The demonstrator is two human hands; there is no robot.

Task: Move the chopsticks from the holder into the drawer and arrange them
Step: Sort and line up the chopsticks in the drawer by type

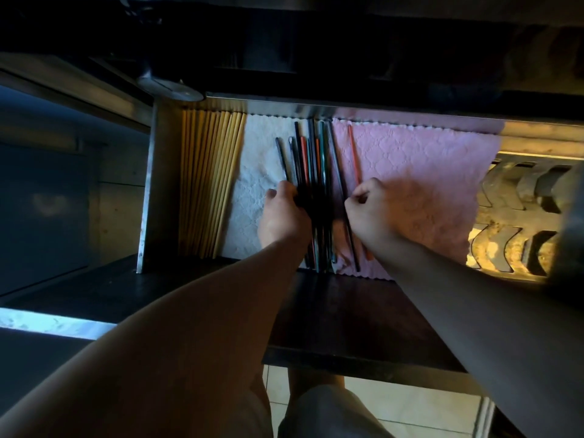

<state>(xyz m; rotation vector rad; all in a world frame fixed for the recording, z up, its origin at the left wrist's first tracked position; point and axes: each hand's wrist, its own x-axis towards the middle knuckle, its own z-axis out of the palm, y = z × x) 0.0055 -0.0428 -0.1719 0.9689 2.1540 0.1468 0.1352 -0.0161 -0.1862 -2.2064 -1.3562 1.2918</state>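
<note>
Head view: left hand [284, 213] has its fingers curled round the dark chopsticks [311, 153], bunched mid-drawer [151, 184] where white cloth [259, 153] meets pink cloth [426, 184]. Right hand [369, 210] is fisted, pinching the orange chopstick [354, 153] on the pink cloth. Both forearms reach straight in, knuckles up. Wooden chopsticks [208, 169] line the drawer's left side.

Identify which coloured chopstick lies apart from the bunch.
The orange-red chopstick, alone on the pink cloth, right of the bunch; the rest lie packed side by side.
</note>
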